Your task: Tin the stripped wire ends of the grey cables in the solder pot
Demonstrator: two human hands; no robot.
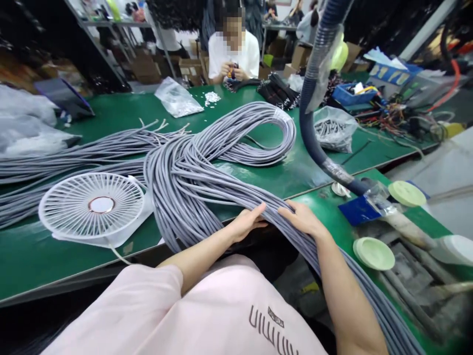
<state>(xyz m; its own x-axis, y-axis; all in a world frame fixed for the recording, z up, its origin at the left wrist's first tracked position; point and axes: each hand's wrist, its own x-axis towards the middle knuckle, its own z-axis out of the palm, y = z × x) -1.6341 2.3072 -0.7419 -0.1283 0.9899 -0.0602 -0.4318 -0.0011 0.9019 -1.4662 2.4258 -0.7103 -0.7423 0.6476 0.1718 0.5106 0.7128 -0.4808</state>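
Observation:
A thick bundle of grey cables (258,190) runs from a large looped heap on the green table, over the near edge and down past my right arm. My left hand (247,225) grips the bundle from its near side, thumb on top and fingers partly hidden beneath. Just to the right, my right hand (301,219) is closed around the same cables, with its fingertips largely out of sight. The looped end of the heap (286,130) carries a clear wrap at the back.
A white fan (92,207) lies at left beside more grey cables (92,153). A dark flexible duct (310,108) hangs down at right, near pale green round lids (374,253). Across the table (121,108) sits a co-worker (234,54), near plastic bags and black wire bundles.

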